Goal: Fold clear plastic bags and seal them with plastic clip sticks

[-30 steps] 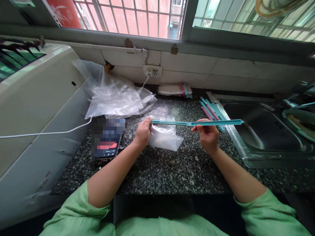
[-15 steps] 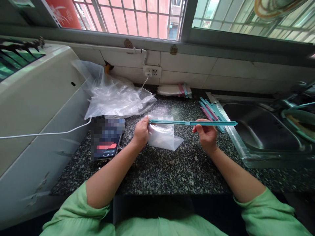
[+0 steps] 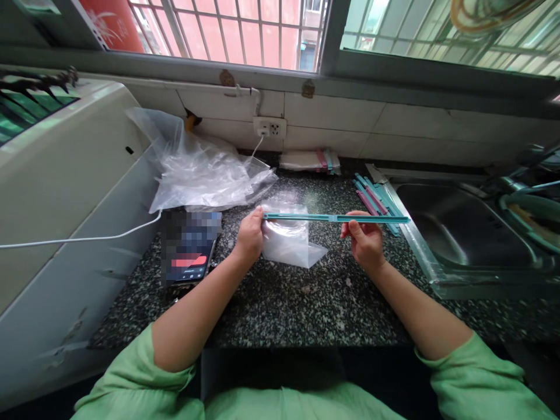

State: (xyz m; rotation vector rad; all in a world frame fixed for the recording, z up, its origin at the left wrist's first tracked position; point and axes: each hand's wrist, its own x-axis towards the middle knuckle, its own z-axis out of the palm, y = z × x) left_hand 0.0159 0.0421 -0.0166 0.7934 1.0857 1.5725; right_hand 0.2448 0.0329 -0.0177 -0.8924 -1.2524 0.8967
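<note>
A long, thin teal bag sealing clip [image 3: 301, 217], opened out nearly straight at its middle hinge, spans the space between my hands. Its left end is pinched in my left hand [image 3: 251, 234]. My right hand [image 3: 366, 238] grips the other arm of the clip between thumb and fingers, and the tip sticks out to the right. Below and behind the clip, a folded clear plastic bag [image 3: 286, 245] lies on the dark speckled counter [image 3: 301, 309]. Beyond my right hand rests a pile of teal and pink clips [image 3: 371, 195].
Crumpled clear plastic bags [image 3: 210, 172] lie at the back left, beside a phone [image 3: 192, 256]. A packet with clips [image 3: 308, 160] sits against the tiled wall under the socket [image 3: 270, 127]. At the right is a steel sink [image 3: 464, 227], at the left a pale appliance [image 3: 79, 175].
The clip's right arm has swung slightly, so its tip appears shorter and further left. My right hand has shifted a little to the left; my left hand stays nearly still.
</note>
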